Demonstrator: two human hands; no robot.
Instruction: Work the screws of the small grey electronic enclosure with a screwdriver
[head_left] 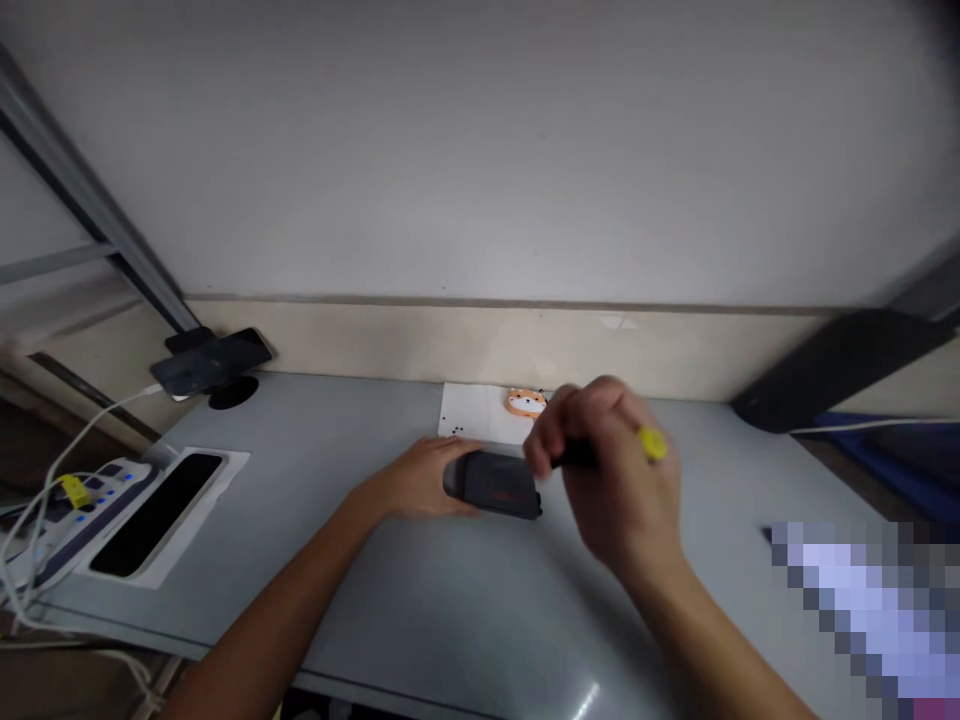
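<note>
My left hand (pixel 431 478) grips the left end of a dark grey rectangular device (pixel 501 484) that lies on the desk, thumb and fingers on its opposite sides. Small reddish marks show on its top face, and a little black part sticks out at its right end. Just right of it, my right hand (pixel 611 465) is raised and curled round a slim black tool with a yellow end (pixel 653 444); blur and the fingers hide what kind it is. Behind the device, a white sheet (pixel 474 405) carries several tiny dark bits and an orange-and-white animal-face item (pixel 527 402).
On the left are a phone on a stand (pixel 214 362), another phone (pixel 161 512) lying on white paper, and a power strip (pixel 90 510) with white cables. A dark cylindrical object (pixel 817 370) leans at the back right. The right front corner is pixelated.
</note>
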